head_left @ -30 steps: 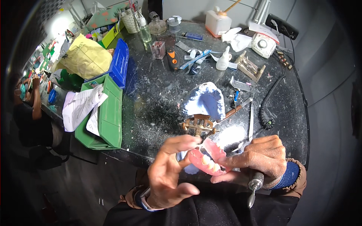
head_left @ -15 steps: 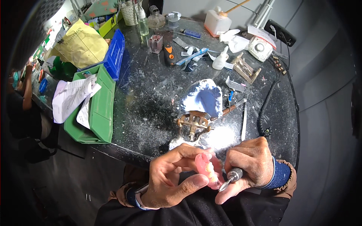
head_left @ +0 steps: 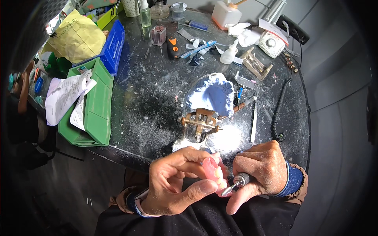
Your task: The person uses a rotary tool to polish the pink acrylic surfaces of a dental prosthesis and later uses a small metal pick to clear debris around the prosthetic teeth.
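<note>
Above my lap, at the bench's near edge, my left hand [head_left: 171, 183] pinches a pink denture [head_left: 210, 169] with pale teeth between thumb and fingers. My right hand [head_left: 263, 169] is closed around a grey rotary handpiece [head_left: 243, 179], its thumb stretched out below the tool. The handpiece's metal bur points left and lies at the lower right end of the denture; whether it touches cannot be made out. White dust covers both hands. Just beyond them stands a brass articulator [head_left: 200, 124] bearing a blue-and-white dental cast [head_left: 212, 96].
To the left, a green bin [head_left: 98, 104] holds papers [head_left: 67, 96], beside a blue bin [head_left: 116, 47] with a yellow bag [head_left: 78, 37]. A white squeeze bottle [head_left: 229, 54], a knife [head_left: 253, 122] and a coiled cord [head_left: 277, 106] lie on the dusty black bench [head_left: 145, 102].
The bur has moved slightly left and up, closer over the denture's lower end. The denture is tilted a little differently. The whole view has shifted slightly.
</note>
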`<state>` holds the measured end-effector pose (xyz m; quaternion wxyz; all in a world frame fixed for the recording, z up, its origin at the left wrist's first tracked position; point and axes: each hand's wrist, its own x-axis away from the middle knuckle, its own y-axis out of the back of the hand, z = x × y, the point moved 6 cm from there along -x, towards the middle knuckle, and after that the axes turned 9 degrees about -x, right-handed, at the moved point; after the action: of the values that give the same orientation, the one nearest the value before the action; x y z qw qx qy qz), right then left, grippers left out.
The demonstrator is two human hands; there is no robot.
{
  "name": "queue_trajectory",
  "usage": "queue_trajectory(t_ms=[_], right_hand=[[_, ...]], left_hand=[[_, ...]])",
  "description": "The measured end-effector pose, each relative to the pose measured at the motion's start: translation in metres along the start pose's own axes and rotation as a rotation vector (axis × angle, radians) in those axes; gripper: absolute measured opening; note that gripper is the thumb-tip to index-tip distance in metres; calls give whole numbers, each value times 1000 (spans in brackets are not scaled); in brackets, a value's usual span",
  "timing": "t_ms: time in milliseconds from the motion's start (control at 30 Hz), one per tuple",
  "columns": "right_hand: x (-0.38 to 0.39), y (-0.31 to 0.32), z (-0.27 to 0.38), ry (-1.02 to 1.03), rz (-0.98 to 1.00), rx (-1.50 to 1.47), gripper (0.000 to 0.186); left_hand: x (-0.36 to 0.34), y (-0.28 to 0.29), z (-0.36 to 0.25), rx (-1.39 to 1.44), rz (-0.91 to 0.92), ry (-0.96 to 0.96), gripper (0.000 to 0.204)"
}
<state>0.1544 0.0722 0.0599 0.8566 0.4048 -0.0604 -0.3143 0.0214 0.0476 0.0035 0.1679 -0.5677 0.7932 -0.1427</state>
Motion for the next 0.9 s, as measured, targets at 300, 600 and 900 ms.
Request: queue_trajectory(t_ms=[300, 600, 900], right_hand=[[-2, 6, 2, 48, -29, -20, 57], [-2, 4, 1, 42, 0, 48, 59], [1, -1, -2, 23, 11, 36, 58]], left_hand=[[3, -2, 6, 117, 13, 26, 38], [3, 0, 8, 107, 33, -13, 40], [3, 0, 5, 66, 45, 35, 43]])
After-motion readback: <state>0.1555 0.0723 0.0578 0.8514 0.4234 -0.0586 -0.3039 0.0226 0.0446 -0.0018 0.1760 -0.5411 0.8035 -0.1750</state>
